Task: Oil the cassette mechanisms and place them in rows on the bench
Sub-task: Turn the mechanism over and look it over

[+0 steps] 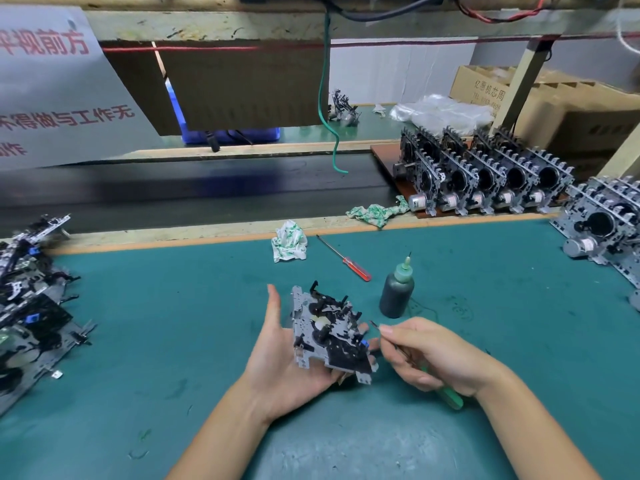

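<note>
We have one wide-angle view, worn on the head, looking forward and down over the green worktop (173, 323). It sits close above our own hands: the left hand (284, 362) and right hand (433, 355) fill the lower middle, with both forearms running in from the bottom edge. The view reaches across the worktop to the dark belt (190, 192) behind it and the wooden shelf (207, 24) at the top edge. Straight edges bow toward the borders. No second view overlaps it.

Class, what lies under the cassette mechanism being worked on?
The left hand holds the mechanism from below, palm up, with fingertips showing past its right edge. The rest of those fingers, under the mechanism, is covered.
</note>
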Available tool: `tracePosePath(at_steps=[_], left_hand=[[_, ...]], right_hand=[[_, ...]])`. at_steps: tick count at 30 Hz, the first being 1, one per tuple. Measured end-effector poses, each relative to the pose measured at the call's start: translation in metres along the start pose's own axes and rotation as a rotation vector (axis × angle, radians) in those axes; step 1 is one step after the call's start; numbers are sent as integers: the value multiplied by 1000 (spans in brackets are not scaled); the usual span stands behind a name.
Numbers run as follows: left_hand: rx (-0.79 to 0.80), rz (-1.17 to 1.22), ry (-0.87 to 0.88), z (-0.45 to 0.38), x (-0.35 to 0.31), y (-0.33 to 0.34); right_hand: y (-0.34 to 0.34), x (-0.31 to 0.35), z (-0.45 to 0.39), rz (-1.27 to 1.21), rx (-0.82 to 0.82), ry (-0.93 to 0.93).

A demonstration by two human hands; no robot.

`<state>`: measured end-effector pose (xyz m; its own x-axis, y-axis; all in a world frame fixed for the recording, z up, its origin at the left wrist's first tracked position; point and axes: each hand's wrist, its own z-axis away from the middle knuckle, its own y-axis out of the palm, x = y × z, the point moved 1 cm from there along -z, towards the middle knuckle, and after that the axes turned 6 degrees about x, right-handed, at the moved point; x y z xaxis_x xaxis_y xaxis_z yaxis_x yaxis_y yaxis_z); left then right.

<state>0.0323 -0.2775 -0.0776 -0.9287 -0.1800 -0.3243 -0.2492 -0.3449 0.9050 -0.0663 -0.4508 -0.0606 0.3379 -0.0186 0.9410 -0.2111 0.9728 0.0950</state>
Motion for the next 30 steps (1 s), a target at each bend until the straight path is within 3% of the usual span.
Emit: tracePosePath(at_steps=[6,30], left_hand=[[-121,-261,-45,-8,5,-11],[-149,-256,-1,-14,11,-17]], right_hand=[[10,-1,-4,89,21,100],[15,2,-4,327,-27,162]])
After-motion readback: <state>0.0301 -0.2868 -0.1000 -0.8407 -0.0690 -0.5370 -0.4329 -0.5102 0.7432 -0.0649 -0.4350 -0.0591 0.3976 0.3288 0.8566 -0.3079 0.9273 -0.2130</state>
